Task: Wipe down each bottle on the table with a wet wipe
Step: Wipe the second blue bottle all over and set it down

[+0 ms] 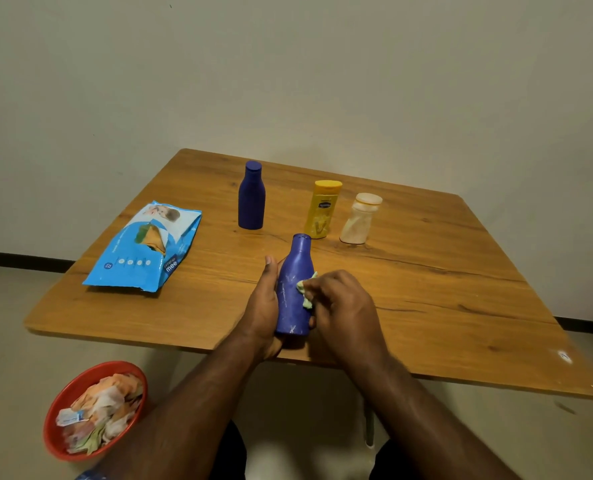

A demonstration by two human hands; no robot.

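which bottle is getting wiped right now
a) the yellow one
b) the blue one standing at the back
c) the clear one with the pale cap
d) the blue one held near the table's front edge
d: the left hand grips the near blue bottle while the right hand presses a wet wipe against its side; the other three bottles stand untouched.

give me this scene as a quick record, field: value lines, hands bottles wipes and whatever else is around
left hand: grips the blue bottle in hand, held tilted over the table's near edge
right hand: presses a wet wipe against that bottle's side
standing bottles: second blue bottle, yellow bottle, pale translucent bottle, all upright and apart
wipe pack: blue, lying flat on the table's left
table: wooden
red bowl: on the floor at lower left, holding crumpled wipes
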